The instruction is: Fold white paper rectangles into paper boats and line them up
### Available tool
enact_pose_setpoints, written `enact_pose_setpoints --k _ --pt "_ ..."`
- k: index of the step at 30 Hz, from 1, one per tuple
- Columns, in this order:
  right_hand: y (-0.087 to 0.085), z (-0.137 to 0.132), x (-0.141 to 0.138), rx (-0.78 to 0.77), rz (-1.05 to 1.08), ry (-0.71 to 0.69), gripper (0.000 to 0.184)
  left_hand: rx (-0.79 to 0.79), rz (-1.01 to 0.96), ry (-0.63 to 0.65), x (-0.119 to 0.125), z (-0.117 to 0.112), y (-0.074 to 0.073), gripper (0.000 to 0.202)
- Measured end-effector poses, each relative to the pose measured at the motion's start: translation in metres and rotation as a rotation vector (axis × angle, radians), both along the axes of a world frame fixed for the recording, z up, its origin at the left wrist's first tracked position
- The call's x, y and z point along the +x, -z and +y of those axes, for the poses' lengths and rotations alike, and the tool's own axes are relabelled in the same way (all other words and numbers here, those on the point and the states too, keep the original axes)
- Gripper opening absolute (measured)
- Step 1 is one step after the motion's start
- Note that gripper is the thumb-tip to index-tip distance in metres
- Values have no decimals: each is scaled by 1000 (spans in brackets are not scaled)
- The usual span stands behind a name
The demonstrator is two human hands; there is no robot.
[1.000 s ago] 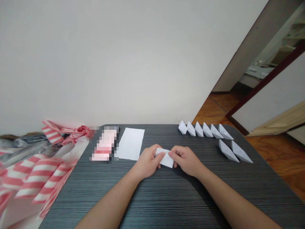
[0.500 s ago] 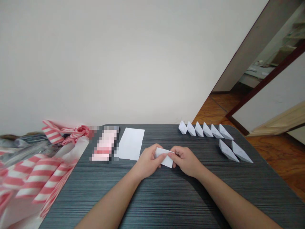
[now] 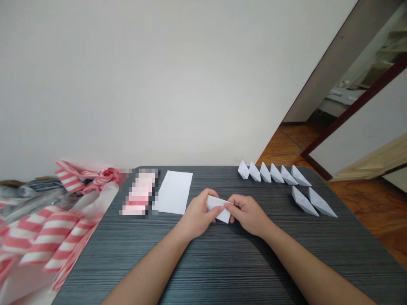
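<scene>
"How do the hands stand?"

"The left hand is curled nearly closed, pinching the left end of a small folded white paper, thumb on top. The right hand is curled as closely and grips the right end, its thumb near the other."

"And where is that paper?"

"Between the two hands, at the middle of the dark wood-grain table, tilted slightly down to the right."

"What lies around them?"

"Just left and farther off, a flat white sheet; beside that, a pink-and-white item, pixelated beyond reading. At far right, a row of six pointed folded-paper shapes, with two similar paper shapes nearer."

"Past the table?"

"Red-and-white striped cloth on the left, a pale wall on the far side, wooden floor on the right."
</scene>
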State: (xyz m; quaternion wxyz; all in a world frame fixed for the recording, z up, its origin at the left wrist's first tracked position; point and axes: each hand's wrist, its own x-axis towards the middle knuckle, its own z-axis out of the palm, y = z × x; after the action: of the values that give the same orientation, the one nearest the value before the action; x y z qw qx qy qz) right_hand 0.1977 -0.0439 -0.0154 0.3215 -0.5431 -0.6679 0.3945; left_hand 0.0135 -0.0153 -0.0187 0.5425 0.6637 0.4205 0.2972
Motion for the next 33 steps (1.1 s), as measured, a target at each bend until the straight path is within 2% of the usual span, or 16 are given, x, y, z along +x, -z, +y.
enact_pose_setpoints --k 9,14,19,25,33 --pt "5 2 6 -34 66 33 25 -82 -122 16 1 2 4 27" --pt "8 3 8 -33 62 38 26 -86 -86 14 -1 4 7 33" --pt "11 4 9 -40 86 55 27 -90 -96 21 -1 5 5 31" --pt "10 3 8 -45 98 67 26 -97 -120 15 0 4 0 29" --pt "7 3 4 -85 68 64 18 -89 -115 -17 1 2 5 33"
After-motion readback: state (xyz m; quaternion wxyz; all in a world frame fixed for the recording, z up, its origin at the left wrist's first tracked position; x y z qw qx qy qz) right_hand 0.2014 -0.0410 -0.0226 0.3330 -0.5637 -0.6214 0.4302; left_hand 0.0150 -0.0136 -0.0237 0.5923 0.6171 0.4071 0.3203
